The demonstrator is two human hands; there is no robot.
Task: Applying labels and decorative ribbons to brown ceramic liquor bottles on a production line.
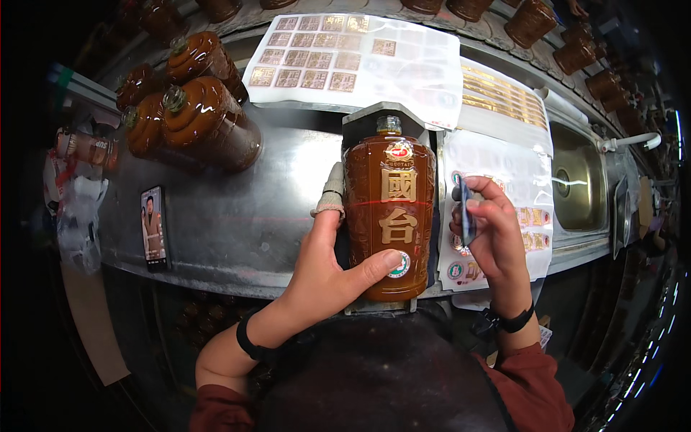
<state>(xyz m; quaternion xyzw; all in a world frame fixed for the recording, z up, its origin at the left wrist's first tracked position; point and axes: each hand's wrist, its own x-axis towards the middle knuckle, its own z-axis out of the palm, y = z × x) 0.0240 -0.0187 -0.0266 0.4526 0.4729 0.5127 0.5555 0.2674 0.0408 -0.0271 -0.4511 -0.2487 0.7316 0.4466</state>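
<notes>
A large brown bottle (362,237) with raised gold characters lies in a dark cradle (385,110), its neck pointing away from me. My left hand (335,270) grips its left side, and the thumb presses on a round green-and-white sticker (399,265) near the base. Grey cloth covers are on fingers of that hand. To the right of the bottle, my right hand (497,223) pinches a thin, dark, flat tool (466,219), whose exact kind I cannot make out. Under that hand lies a sticker sheet (461,261) with round green and gold labels.
Several brown bottles (205,119) stand at the back left. A phone (153,227) lies on the metal bench (209,245). Across the back is a sheet of square gold labels (311,54), beside gold strips (504,97). At the right is a sink (579,183) with a white tap (640,140).
</notes>
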